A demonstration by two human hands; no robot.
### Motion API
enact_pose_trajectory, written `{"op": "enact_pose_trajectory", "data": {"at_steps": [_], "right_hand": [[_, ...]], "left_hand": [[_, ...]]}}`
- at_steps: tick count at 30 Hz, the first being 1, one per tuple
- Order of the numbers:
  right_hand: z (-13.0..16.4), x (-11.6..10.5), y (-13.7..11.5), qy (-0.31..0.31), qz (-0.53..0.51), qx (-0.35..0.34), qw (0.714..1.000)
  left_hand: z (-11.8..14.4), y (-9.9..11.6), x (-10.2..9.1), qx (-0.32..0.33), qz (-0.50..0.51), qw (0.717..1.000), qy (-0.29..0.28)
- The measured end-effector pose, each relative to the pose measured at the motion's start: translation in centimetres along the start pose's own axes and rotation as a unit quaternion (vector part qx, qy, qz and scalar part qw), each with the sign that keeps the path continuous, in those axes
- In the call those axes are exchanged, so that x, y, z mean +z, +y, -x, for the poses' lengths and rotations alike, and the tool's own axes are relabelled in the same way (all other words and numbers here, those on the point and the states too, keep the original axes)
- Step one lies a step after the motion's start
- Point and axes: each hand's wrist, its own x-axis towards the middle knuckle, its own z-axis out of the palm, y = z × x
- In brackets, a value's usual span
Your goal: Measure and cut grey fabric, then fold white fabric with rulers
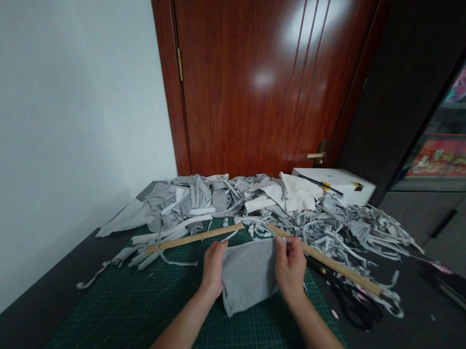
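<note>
A dark green gridded cutting mat [142, 323] is being used as the work surface at the near edge of the dark bench [429, 346]. Above its middle, a small grey rectangular piece of knit fabric [248, 275] is being held by both hands: the left hand [213, 269] is gripping the left edge with fingers clenched on the cloth, and the right hand [289, 269] is pinching the upper right corner. Just right of the mat, black-handled scissors [353, 307] are lying flat. Behind the hands, two long wooden rulers [193, 238] are resting against a wide heap of grey and white fabric strips [271, 209]. Farther back, a closed white cardboard box [340, 184] is sitting before the red-brown wooden door [265, 69]. Open bench is being left at the right.
</note>
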Motion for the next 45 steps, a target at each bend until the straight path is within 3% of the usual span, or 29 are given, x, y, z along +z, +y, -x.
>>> {"op": "enact_pose_trajectory", "data": {"at_steps": [3,6,8,12,14,18,21,24,27,29,32,34,36,41,45], "right_hand": [[-0.7,-0.4,0.6,0.001,-0.006,0.019,1.000],[-1.4,-1.0,1.3,-0.004,-0.015,0.037,0.999],[-1.7,-1.2,1.5,-0.014,-0.024,0.044,0.999],[-1.9,-1.2,1.5,-0.038,-0.049,0.055,0.997],[-1.8,-1.0,1.2,-0.058,-0.062,0.059,0.995],[-0.8,-0.1,-0.1,-0.124,-0.076,0.052,0.988],[0.6,1.0,-1.4,-0.191,-0.084,0.037,0.977],[1.5,2.0,-2.4,-0.247,-0.096,0.034,0.964],[1.4,2.4,-2.8,-0.274,-0.118,0.054,0.953],[1.2,2.5,-2.7,-0.274,-0.121,0.069,0.951],[1.0,2.5,-2.1,-0.276,-0.114,0.079,0.951],[1.2,2.7,-1.5,-0.271,-0.113,0.085,0.952],[1.5,2.9,-0.9,-0.262,-0.119,0.099,0.953],[2.3,3.6,-0.1,-0.252,-0.153,0.158,0.942],[2.7,3.1,-1.0,-0.244,-0.174,0.190,0.935]], "left_hand": [[0.3,1.0,-0.3,-0.028,-0.009,0.997,-0.073],[0.7,2.1,-0.8,-0.082,-0.026,0.977,-0.195],[0.8,2.7,-1.4,-0.107,-0.016,0.965,-0.239],[-0.4,3.0,-3.2,-0.062,-0.029,0.973,-0.218],[-1.5,2.6,-4.4,-0.013,-0.105,0.970,-0.219],[-3.0,1.8,-6.0,0.035,-0.257,0.937,-0.236],[-2.5,1.9,-5.3,0.084,-0.265,0.936,-0.217],[-1.3,2.6,-3.2,0.134,-0.204,0.924,-0.295],[-0.2,3.3,-1.3,0.076,-0.132,0.899,-0.410],[0.1,3.4,-0.6,0.030,-0.092,0.898,-0.430],[0.2,3.1,-0.1,0.001,-0.061,0.916,-0.398],[0.3,2.6,0.2,0.008,-0.095,0.933,-0.347],[0.3,2.0,0.6,0.028,-0.141,0.940,-0.309],[-0.1,1.0,0.8,0.076,-0.156,0.946,-0.275],[-1.2,0.1,0.1,0.130,-0.172,0.962,-0.169]]}}
